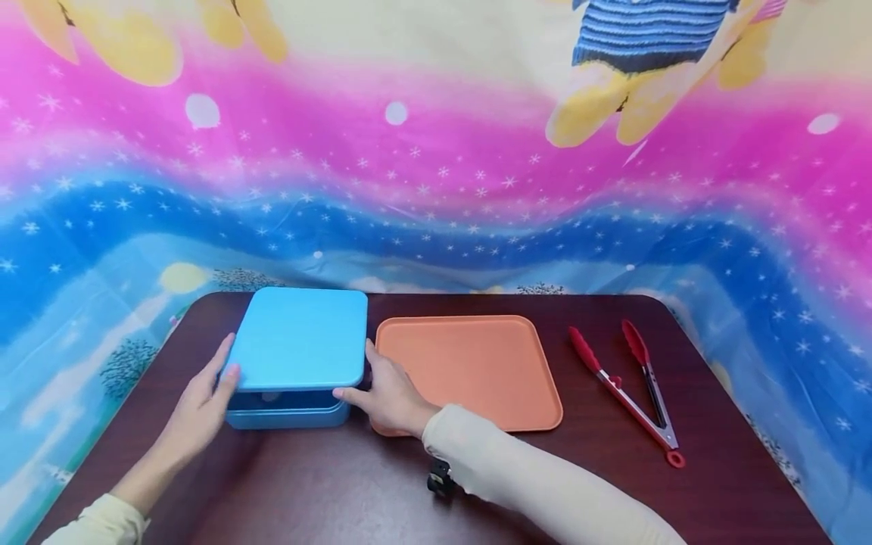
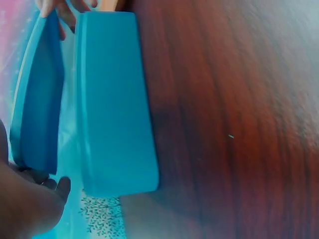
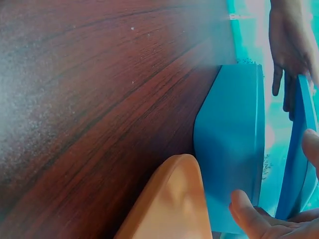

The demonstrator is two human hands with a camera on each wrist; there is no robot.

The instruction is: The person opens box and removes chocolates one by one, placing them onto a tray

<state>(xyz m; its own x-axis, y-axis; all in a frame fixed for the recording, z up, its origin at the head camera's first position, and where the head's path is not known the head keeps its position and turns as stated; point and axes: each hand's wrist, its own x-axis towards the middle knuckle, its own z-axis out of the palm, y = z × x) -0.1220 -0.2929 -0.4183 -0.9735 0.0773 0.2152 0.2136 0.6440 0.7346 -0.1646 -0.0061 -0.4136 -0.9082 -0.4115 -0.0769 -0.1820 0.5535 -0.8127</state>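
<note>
Two hands are holding one blue lid (image 1: 303, 341) up over a blue box (image 1: 289, 418). The left hand (image 1: 200, 406) is gripping the lid by its left side, close to the near corner. The right hand (image 1: 391, 393) is gripping the right side, with its thumb sitting by the other near corner. A gap is showing between the lid and the box, so the two are not touching along the near side. The box is standing on the left part of a dark brown desk (image 1: 306, 484), and its inside is looking dark. A small pale spot is showing in there, but it is too dim to tell what it is.

An orange tray (image 1: 470, 371) is lying flat just beside the box, on its right. The right hand is reaching across the tray's left part. Red and silver tongs (image 1: 633, 409) are lying farther right, with their two arms spreading wide and the red tips pointing away. Behind the desk, a bright cloth (image 1: 436, 151) is hanging, showing pink, blue and white stars.
</note>
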